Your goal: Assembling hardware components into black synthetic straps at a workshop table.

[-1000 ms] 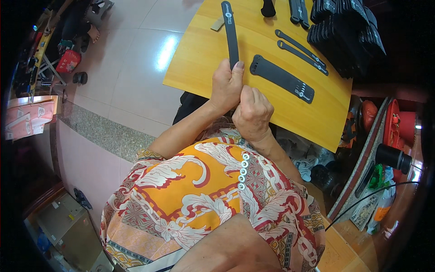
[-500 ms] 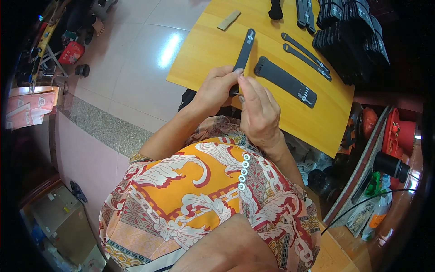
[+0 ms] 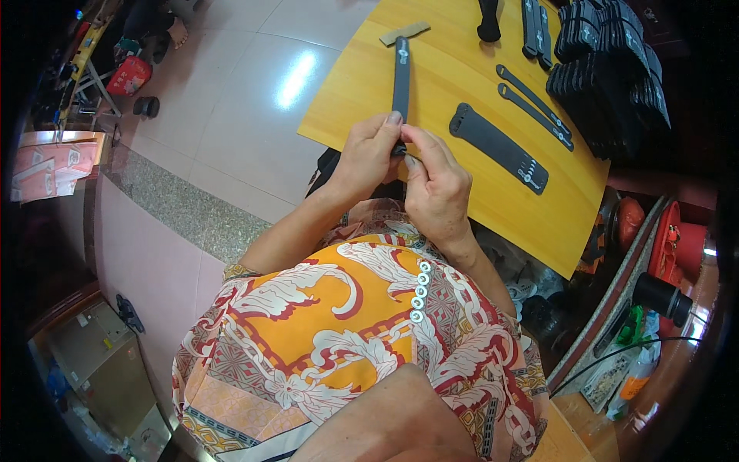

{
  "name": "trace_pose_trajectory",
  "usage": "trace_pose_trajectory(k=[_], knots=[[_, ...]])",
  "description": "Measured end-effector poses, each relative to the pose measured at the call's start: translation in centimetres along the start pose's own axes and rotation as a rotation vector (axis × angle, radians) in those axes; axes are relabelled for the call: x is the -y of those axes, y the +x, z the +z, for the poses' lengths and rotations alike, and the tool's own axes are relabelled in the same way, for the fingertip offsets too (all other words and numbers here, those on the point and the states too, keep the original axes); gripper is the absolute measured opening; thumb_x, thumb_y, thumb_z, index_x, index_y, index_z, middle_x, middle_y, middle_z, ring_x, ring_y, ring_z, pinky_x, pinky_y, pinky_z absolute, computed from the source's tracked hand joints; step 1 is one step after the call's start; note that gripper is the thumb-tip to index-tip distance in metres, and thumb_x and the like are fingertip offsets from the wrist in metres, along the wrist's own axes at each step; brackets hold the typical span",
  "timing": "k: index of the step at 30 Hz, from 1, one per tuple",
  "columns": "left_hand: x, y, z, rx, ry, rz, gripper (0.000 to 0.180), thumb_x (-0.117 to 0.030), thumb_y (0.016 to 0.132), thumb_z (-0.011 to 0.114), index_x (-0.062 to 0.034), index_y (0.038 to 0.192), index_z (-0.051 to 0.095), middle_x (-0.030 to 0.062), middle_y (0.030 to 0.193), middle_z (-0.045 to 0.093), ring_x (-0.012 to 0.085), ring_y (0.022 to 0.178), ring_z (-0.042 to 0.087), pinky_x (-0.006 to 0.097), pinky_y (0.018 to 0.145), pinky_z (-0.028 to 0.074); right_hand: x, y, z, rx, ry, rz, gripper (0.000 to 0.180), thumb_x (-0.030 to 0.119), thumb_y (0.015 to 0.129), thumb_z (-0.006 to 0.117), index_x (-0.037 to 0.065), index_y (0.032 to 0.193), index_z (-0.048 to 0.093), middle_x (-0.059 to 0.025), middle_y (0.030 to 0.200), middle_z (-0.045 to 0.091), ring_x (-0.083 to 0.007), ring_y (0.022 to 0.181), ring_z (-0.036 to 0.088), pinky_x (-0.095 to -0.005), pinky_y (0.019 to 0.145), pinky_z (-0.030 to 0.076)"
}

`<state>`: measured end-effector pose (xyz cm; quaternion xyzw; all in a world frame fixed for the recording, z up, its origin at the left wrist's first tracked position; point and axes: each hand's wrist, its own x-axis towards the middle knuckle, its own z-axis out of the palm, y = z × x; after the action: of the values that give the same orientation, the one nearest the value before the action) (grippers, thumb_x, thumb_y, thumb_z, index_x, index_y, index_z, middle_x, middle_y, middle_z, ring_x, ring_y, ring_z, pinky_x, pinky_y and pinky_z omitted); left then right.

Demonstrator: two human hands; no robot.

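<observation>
Nearest, a patterned orange garment (image 3: 308,300) is filling the lower view. Beyond it, the left hand (image 3: 368,158) is keeping a closed grip on a black strap (image 3: 402,81), which is pointing away over the yellow desk (image 3: 339,100). The right hand (image 3: 439,189), thumb and forefinger together, is pinching the strap's near end. To the right, a wide black piece (image 3: 500,148) is lying flat; past it, two narrow straps (image 3: 533,115) are lying near dark stacks (image 3: 589,92).

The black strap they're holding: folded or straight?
Straight where it shows: the black strap extends beyond the hands. Lower down, cannot tell; they mostly hide it.
</observation>
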<state>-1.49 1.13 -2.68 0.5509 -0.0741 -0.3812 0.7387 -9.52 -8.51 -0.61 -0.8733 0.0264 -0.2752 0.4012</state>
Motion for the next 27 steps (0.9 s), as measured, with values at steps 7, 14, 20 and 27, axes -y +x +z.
trace_pose_trajectory(k=[7,14,20,27], knots=[[-0.3,0.3,0.6,0.069,0.022,-0.062,0.032,-0.027,0.095,0.04,-0.0072,0.072,0.047,-0.0004,0.051,0.04,0.0077,0.041,0.036,0.023,0.038,0.026,0.1,0.2,-0.6,-0.008,-0.081,0.031,0.028,-0.008,0.073,0.05,0.002,0.099,0.057,-0.0161,0.092,0.061,-0.034,0.079,0.061,-0.0377,0.065,0.049],[0.4,-0.8,-0.3,-0.001,0.093,0.09,0.029,-0.018,0.09,0.052,0.0044,0.108,0.049,0.0034,0.074,0.054,0.0078,0.062,0.049,0.021,0.053,0.041,-1.0,0.1,-0.3,-0.01,0.024,0.087,0.022,-0.004,0.075,0.052,0.002,0.095,0.059,-0.0159,0.085,0.062,-0.0332,0.074,0.061,-0.0376,0.063,0.049],[1.0,-1.1,-1.3,0.022,0.209,0.261,0.04,-0.002,0.084,0.058,0.0085,0.119,0.041,0.0078,0.084,0.056,0.0089,0.074,0.053,0.023,0.061,0.045,-1.7,0.8,0.3,0.037,0.025,-0.001,0.02,-0.002,0.073,0.055,0.002,0.093,0.058,-0.0154,0.081,0.062,-0.0333,0.074,0.061,-0.0384,0.064,0.048],[2.1,-1.2,-1.6,-0.076,0.432,0.419,0.042,0.003,0.083,0.053,0.0077,0.122,0.039,0.0078,0.083,0.056,0.0092,0.071,0.053,0.022,0.061,0.045,-2.1,1.6,0.8,0.055,0.059,-0.054,0.023,0.0,0.066,0.063,0.004,0.088,0.058,-0.0136,0.076,0.062,-0.0315,0.07,0.06,-0.0379,0.061,0.047]])
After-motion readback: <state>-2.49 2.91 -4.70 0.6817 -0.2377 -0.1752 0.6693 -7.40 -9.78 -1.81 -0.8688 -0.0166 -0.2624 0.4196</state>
